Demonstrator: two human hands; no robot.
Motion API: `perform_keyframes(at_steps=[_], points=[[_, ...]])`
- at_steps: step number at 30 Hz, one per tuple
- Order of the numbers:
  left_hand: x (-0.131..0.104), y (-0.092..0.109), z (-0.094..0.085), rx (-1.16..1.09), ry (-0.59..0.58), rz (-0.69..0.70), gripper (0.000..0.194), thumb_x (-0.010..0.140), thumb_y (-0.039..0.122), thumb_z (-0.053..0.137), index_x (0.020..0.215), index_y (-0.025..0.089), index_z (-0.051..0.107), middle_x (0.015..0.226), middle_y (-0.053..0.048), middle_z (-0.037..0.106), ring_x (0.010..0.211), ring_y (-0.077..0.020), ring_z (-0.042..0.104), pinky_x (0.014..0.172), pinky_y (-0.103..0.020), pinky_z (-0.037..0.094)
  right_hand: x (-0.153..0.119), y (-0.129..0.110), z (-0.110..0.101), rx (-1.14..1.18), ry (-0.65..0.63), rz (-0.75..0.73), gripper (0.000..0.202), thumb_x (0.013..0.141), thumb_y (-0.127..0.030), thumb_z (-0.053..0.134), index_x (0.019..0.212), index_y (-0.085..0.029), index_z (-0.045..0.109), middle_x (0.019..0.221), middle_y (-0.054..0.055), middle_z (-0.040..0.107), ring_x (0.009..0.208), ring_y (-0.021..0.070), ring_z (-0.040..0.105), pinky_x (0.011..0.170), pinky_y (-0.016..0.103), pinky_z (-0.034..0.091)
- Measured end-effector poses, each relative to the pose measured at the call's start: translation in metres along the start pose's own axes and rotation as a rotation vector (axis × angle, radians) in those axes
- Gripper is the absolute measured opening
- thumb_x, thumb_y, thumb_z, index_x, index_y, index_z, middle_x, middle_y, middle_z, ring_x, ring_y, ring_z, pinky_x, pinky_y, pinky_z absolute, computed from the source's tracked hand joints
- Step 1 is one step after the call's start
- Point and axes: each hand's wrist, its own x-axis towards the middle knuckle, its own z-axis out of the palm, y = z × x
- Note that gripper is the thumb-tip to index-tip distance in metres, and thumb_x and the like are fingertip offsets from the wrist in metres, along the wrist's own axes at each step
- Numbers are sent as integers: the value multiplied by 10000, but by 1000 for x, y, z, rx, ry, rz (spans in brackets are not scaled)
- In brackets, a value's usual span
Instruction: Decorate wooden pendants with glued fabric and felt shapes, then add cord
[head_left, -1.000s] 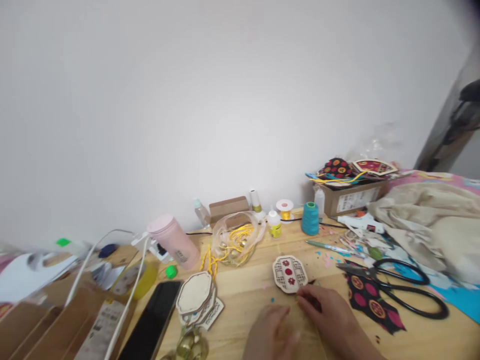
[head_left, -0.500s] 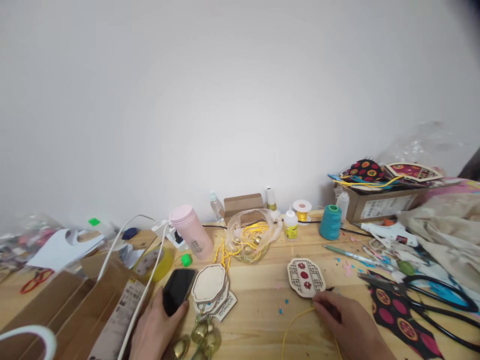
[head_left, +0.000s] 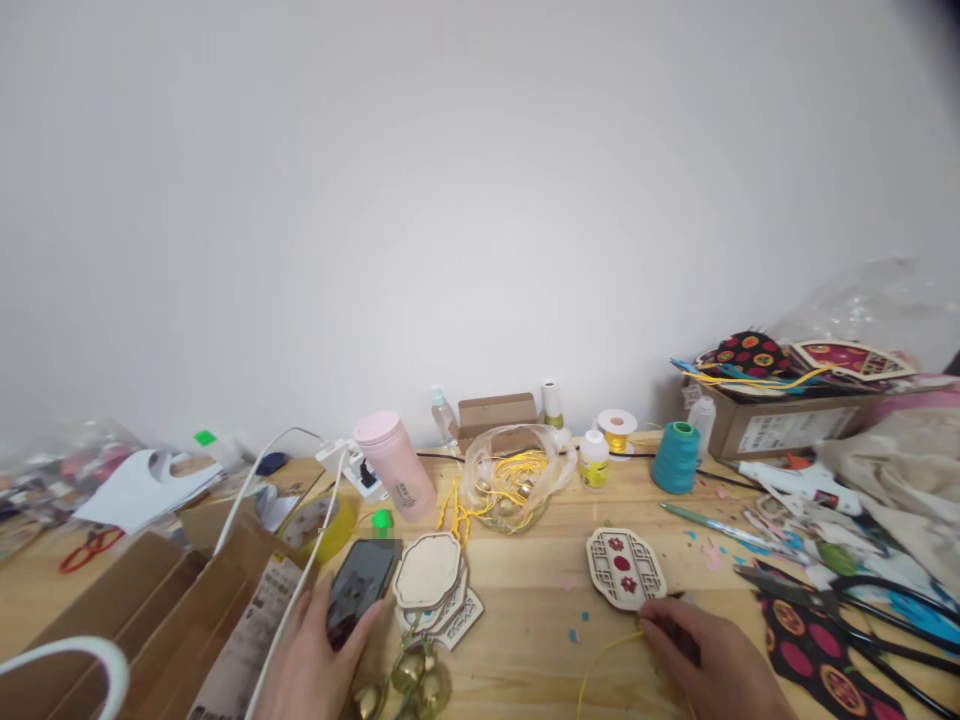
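My left hand is wrapped round the sides of a smartphone, whose screen faces up. Beside it lie a stack of pale wooden ornament plates and several brass bells. Over on the right, the fingertips of my right hand are pinched on a thin yellow cord at the lower edge of a wooden lattice ornament with red flower cut-outs. That ornament lies on the table, and the cord trails toward me. My pinch partly hides the cord's end.
Cardboard boxes and a white cable stand at left. Behind are a pink cup, a bag of yellow cords, a glue bottle and a teal thread cone. Black-handled scissors lie on patterned fabric at right.
The whole scene has shifted slightly right and down as my head turned. The phone's screen looks brighter, with a greyish picture or reflection on it. Both hands keep their holds.
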Motion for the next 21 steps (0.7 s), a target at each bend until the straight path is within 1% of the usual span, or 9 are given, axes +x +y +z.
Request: perform_keyframes(at_steps=[1,2,3,4,6,8,11,14,21], points=[[-8,7,-6,-13,4,29,503,667,507,464,1036,170,523,1076,-104,579,976,-304,540,832,-412,418,0,0,0,0,-2,-1,246,758,-376,412,765,-242,619,682,24,668,600,201,596,546,272,431],[-18,18,-9,-56,43,108,429,701,494,444,991,193,540,1072,-77,580,970,-287,540,857,-405,404,0,-1,0,3,-4,-1,246,758,-374,410,764,-243,618,682,22,667,602,199,596,546,271,431],[-30,31,-8,-132,90,171,354,701,476,458,913,216,568,1004,-47,609,943,-274,550,858,-390,408,0,-1,-1,10,-5,0,245,758,-372,410,764,-242,617,688,21,668,608,199,597,550,270,432],[-45,46,-4,-217,75,234,307,719,441,453,909,231,574,974,-30,621,927,-259,554,847,-375,418,0,-1,-1,19,-5,3,245,758,-373,410,767,-241,616,695,22,669,616,199,598,554,271,434],[-76,82,15,-377,-120,391,225,734,353,460,843,220,606,899,-39,640,831,-226,578,758,-330,458,0,-2,-2,39,-3,11,244,755,-371,415,777,-233,615,703,27,671,625,201,599,561,274,440],[-104,117,41,-439,-315,473,225,713,256,468,859,178,620,866,-71,640,795,-212,579,743,-312,453,0,-3,-3,71,7,19,239,748,-364,425,785,-223,615,703,31,674,625,202,602,569,276,448],[-131,154,70,-373,-452,444,294,723,242,465,966,140,595,994,-127,593,961,-243,512,846,-344,380,0,-3,-3,155,17,-2,236,747,-346,432,792,-210,620,733,38,681,661,200,616,606,271,463],[-138,171,77,-294,-520,429,295,728,260,471,985,154,571,1056,-129,546,1015,-260,461,863,-364,340,-1,-1,-2,201,29,-33,244,755,-331,428,819,-200,624,766,48,683,707,203,622,641,277,468],[-135,184,72,-278,-592,465,216,765,224,415,856,141,593,927,-129,574,889,-256,496,774,-361,356,-1,3,-1,233,56,-25,245,752,-316,436,865,-188,612,779,47,686,713,197,624,638,273,467]])
